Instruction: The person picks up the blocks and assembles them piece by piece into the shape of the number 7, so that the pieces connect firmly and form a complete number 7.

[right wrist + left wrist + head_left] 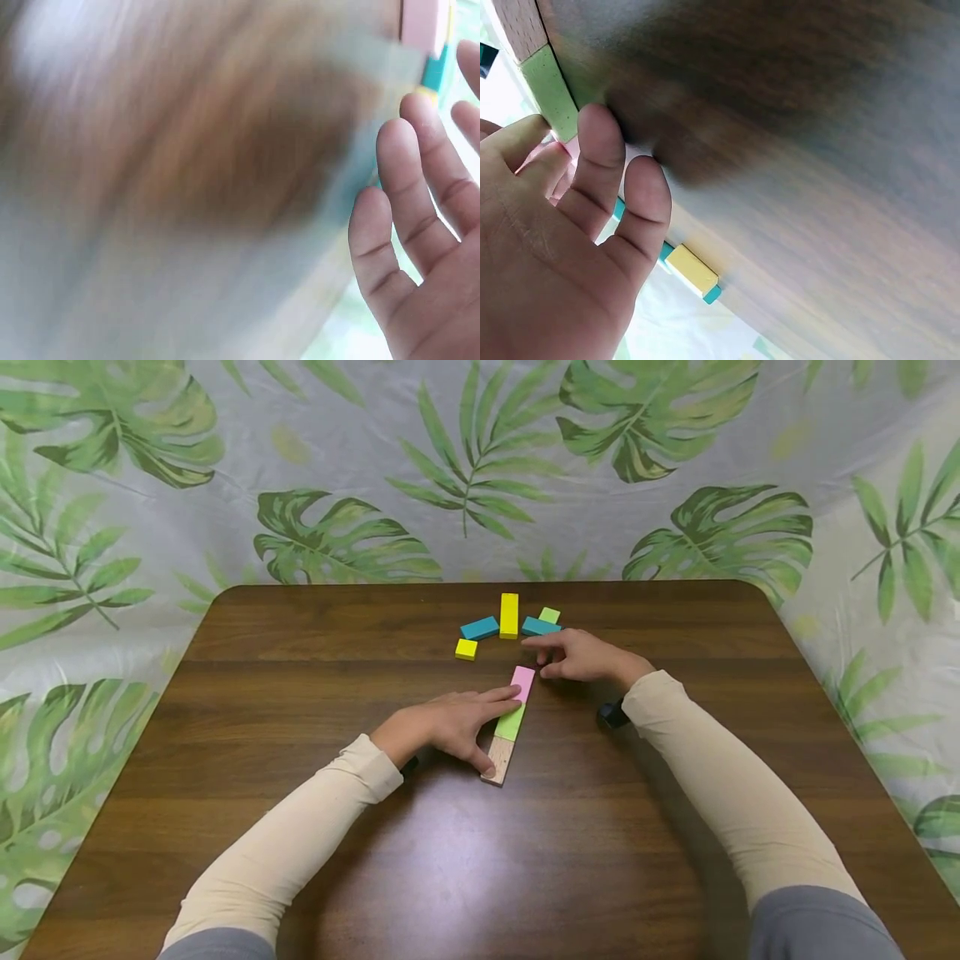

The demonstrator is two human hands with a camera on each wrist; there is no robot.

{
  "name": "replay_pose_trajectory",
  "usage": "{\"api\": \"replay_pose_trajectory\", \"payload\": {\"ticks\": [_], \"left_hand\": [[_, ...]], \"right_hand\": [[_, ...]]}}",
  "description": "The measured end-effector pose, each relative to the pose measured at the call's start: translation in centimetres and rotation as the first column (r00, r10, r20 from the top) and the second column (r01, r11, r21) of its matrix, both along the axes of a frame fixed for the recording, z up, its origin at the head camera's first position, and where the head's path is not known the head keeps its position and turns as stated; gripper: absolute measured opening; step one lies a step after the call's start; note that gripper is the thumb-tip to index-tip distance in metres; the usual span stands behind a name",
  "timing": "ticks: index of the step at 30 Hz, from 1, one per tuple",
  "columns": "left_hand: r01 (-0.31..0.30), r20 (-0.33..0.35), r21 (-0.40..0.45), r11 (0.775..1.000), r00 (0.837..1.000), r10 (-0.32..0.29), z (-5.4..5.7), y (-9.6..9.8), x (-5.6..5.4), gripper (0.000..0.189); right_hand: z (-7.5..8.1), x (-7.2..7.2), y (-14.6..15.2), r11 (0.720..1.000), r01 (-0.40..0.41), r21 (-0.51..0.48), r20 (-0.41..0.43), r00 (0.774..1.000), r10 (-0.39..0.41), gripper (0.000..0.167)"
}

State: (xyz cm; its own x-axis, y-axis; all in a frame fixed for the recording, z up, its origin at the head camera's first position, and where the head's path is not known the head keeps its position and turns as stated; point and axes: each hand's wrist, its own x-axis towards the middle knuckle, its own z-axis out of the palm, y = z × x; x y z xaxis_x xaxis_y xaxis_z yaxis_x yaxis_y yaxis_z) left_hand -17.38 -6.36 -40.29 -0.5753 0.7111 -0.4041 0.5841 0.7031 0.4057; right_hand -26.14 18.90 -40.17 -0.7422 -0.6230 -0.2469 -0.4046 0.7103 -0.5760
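Observation:
A row of three flat blocks lies end to end on the table: a pink block [523, 677], a light green block [510, 724] and a bare wood block [500, 753]. My left hand [459, 720] rests on this row, thumb at the wood block's near end and fingertips around the pink and green blocks. In the left wrist view, its fingers [600, 139] reach beside the green block [551, 90]. My right hand [585, 655] is just right of the pink block's far end, fingers loosely bent. Between its fingertips is a small dark spot, too small to tell.
Beyond the row stand a tall yellow block [509, 614], two blue blocks, left [480, 627] and right [540, 626], a small yellow block [466, 649] and a light green block [550, 615]. The wooden table [300, 677] ends at a leaf-patterned cloth [480, 468].

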Motion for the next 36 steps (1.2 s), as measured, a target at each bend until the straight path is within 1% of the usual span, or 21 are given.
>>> {"api": "replay_pose_trajectory", "payload": {"ticks": [4, 8, 15, 22, 30, 36], "left_hand": [[-0.008, 0.004, -0.006, 1.000, 1.000, 0.008, 0.0, -0.1, 0.1, 0.100], [-0.005, -0.002, -0.012, 1.000, 1.000, 0.005, 0.0, -0.1, 0.2, 0.102], [0.003, -0.013, -0.026, 1.000, 1.000, -0.003, -0.1, -0.1, 0.1, 0.105], [-0.012, -0.005, -0.020, 1.000, 1.000, 0.012, 0.1, -0.1, 0.1, 0.104], [-0.013, 0.002, -0.011, 1.000, 1.000, 0.013, 0.1, 0.1, 0.0, 0.104], [-0.021, 0.003, -0.024, 0.999, 1.000, 0.022, 0.1, 0.1, 0.1, 0.104]], "right_hand": [[0.7, -0.2, 1.3, 0.999, 0.054, -0.004, -0.023, 0.998, -0.054, 0.046], [1.0, -0.4, 2.5, 0.997, 0.080, -0.003, -0.042, 0.996, -0.080, 0.041], [1.1, -0.6, 3.2, 0.997, 0.077, 0.001, -0.062, 0.995, -0.076, 0.037], [1.5, -0.8, 3.4, 0.996, 0.081, 0.025, -0.077, 0.994, -0.079, 0.035], [1.6, -0.9, 3.6, 0.995, 0.091, 0.050, -0.087, 0.992, -0.087, 0.035], [1.7, -1.0, 3.5, 0.994, 0.097, 0.052, -0.101, 0.991, -0.091, 0.035]]}}
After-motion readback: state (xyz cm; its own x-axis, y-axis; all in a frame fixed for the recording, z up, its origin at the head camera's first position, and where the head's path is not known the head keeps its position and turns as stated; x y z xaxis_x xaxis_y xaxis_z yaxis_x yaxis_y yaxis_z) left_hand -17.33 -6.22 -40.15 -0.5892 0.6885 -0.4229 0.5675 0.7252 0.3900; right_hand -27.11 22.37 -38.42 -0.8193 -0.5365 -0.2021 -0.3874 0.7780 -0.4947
